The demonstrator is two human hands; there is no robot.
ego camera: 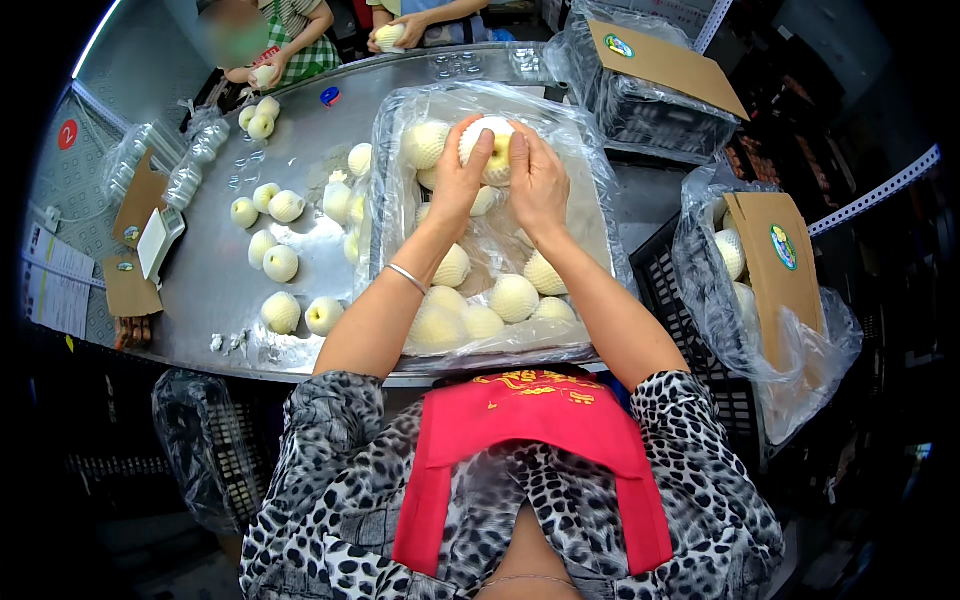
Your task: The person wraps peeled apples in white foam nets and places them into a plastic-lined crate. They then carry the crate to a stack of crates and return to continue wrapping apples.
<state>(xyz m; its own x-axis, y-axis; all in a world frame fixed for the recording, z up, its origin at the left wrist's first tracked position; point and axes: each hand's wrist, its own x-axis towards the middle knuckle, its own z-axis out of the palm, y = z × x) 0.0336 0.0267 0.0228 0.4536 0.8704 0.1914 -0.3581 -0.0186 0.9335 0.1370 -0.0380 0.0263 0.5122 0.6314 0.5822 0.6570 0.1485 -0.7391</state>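
Observation:
Between my left hand [460, 176] and my right hand [537, 180] is a pale yellow fruit in a white foam net [487, 139]. Both hands grip it from the sides, thumbs on the near face, where the fruit's dimpled end shows. They hold it above the far half of a crate lined with clear plastic [390, 247]. Inside the crate lie several netted fruits, among them one at the near side [514, 298] and one at the far left [425, 144]. Part of the crate's contents is hidden under my hands and forearms.
Netted fruits [280, 263] stand in small groups on the metal table [202, 285], left of the crate. A white scale [160, 238], plastic packs [184, 184] and a blue tape roll [330, 96] are there too. Cardboard-topped crates [776, 255] stand at right. Two people hold fruits across the table.

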